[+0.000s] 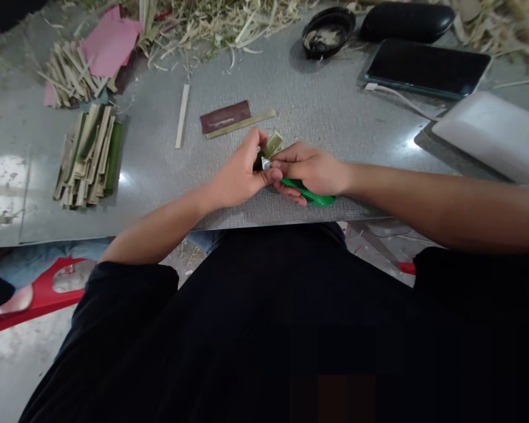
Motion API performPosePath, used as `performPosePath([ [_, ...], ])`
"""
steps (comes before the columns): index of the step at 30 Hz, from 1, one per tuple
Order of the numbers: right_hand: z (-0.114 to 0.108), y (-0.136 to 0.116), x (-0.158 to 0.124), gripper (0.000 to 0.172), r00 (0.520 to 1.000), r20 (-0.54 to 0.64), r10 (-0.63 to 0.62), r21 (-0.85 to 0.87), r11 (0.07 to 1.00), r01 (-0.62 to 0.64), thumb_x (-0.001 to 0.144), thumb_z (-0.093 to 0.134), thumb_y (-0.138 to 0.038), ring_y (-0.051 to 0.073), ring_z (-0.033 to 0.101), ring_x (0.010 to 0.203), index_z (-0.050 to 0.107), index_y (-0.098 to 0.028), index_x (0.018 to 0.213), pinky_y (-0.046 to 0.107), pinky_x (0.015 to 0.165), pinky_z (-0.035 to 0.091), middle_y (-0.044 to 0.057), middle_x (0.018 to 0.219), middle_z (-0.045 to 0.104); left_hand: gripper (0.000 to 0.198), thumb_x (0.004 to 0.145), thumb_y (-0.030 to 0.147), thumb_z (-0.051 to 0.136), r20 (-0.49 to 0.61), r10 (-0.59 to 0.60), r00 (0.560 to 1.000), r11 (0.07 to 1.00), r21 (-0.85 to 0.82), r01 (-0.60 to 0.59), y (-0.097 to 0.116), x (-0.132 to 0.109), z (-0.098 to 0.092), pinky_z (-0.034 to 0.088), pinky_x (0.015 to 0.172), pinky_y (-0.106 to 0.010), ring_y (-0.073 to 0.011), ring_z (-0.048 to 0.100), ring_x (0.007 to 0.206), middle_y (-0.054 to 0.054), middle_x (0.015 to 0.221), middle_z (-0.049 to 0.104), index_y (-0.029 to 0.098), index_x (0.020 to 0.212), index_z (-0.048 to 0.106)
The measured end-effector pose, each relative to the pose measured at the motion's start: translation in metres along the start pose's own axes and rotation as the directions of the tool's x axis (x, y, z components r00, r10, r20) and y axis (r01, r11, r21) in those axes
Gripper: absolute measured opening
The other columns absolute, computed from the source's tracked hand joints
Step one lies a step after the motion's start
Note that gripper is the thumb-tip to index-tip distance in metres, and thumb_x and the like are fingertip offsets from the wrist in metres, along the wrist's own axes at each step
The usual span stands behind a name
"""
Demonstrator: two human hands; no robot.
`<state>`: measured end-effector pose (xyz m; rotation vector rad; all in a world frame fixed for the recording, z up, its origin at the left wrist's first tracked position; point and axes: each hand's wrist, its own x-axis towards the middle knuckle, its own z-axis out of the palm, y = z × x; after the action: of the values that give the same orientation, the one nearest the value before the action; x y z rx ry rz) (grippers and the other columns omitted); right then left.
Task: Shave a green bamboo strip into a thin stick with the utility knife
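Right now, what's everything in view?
Tool: 1, green, centre
Plant piece: 1, green, centre
Flat piece: 1, maroon, centre
Strips: 2, tan, centre
Strip piles: 2, greenish, left
Sheets: some, pink, upper left
Shavings: many, pale, far edge
Bowl: 1, black, far
Case: 1, black, far
Phone: 1, black, right
Cable: 1, white, right
Slab: 1, white, right
Table: 1, grey, beneath
Plastic: 2 parts, red, below
Cloth: 2 patches, blue, below
Shirt: 1, black, below
Left hand: 1, bare, centre
Right hand: 1, bare, centre

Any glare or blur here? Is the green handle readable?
Head view throughout: glare spots on the grey table, left and right; shavings blurred at upper right; black shirt nearly featureless, blocky low down; green handle distinct, partly covered by the right hand.
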<state>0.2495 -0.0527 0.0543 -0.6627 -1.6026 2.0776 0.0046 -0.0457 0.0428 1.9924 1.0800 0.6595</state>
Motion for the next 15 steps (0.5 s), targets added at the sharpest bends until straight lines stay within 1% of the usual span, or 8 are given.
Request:
performPosePath([
  [2, -0.0012, 0.0011, 0.0004, 0.056, 1.0, 0.013, 0.014, 0.002, 1.0, -0.014, 0.132, 0.08, -0.05, 0.014, 0.057, 0.042, 0.06, -0.025, 0.086, 0.024, 0.043, 0.051, -0.004, 0.06, 0.057, 0.072, 0.102, 0.095, 0.092, 0.0, -0.022, 1.0, 1.0, -0.02, 0.022, 0.0, -0.0005, 0.0016, 0.063, 0.102, -0.057, -0.0344, 0.065, 0.111, -0.007, 0.11, 0.07, 0.034, 0.117, 0.057],
  [5, -0.0005, 0.0025, 0.0, 0.059, 1.0, 0.0, 0.027, -0.016, 1.0, -0.027, 0.132, 0.081, -0.057, 0.014, 0.057, 0.044, 0.06, -0.025, 0.088, 0.025, 0.044, 0.052, -0.004, 0.063, 0.058, 0.075, 0.1, 0.098, 0.093, -0.025, -0.03, 0.999, 0.999, -0.04, 0.029, -0.0019, 0.0002, 0.0037, 0.063, 0.104, -0.057, -0.0348, 0.064, 0.112, -0.007, 0.107, 0.068, 0.034, 0.117, 0.057],
  [7, 0.0018, 0.0033, -0.0006, 0.058, 0.999, -0.038, -0.001, -0.026, 1.0, 0.0, 0.135, 0.077, -0.055, 0.014, 0.057, 0.044, 0.06, -0.025, 0.089, 0.025, 0.044, 0.051, -0.004, 0.064, 0.058, 0.08, 0.099, 0.103, 0.091, -0.042, -0.031, 0.999, 0.998, -0.049, 0.029, -0.0022, 0.001, 0.0041, 0.061, 0.104, -0.057, -0.0349, 0.062, 0.112, -0.006, 0.105, 0.064, 0.034, 0.114, 0.054],
  [10, 0.0053, 0.0028, -0.0014, 0.052, 0.991, -0.125, -0.037, -0.022, 0.999, 0.034, 0.139, 0.069, -0.046, 0.014, 0.057, 0.043, 0.061, -0.025, 0.092, 0.024, 0.042, 0.049, -0.004, 0.063, 0.059, 0.084, 0.101, 0.109, 0.081, -0.044, -0.005, 0.999, 0.996, -0.091, 0.001, 0.0001, 0.0013, 0.0027, 0.058, 0.104, -0.057, -0.0329, 0.059, 0.108, -0.006, 0.105, 0.058, 0.032, 0.109, 0.047],
  [11, 0.0057, 0.0021, -0.0016, 0.051, 0.991, -0.129, -0.035, -0.017, 0.999, 0.033, 0.139, 0.068, -0.046, 0.014, 0.057, 0.044, 0.061, -0.025, 0.092, 0.024, 0.042, 0.049, -0.004, 0.063, 0.058, 0.084, 0.102, 0.109, 0.079, -0.043, 0.004, 0.999, 0.996, -0.094, -0.008, 0.0011, 0.001, 0.002, 0.058, 0.104, -0.057, -0.032, 0.059, 0.106, -0.006, 0.106, 0.058, 0.032, 0.109, 0.047],
  [15, 0.0035, -0.0001, -0.0015, 0.057, 1.0, -0.02, -0.003, 0.006, 1.0, 0.003, 0.136, 0.074, -0.053, 0.014, 0.055, 0.044, 0.06, -0.025, 0.089, 0.024, 0.042, 0.052, -0.004, 0.062, 0.057, 0.075, 0.105, 0.101, 0.085, -0.018, -0.03, 0.999, 0.999, -0.027, 0.029, 0.0019, -0.0008, 0.0003, 0.061, 0.102, -0.057, -0.0319, 0.061, 0.107, -0.007, 0.111, 0.066, 0.033, 0.116, 0.055],
])
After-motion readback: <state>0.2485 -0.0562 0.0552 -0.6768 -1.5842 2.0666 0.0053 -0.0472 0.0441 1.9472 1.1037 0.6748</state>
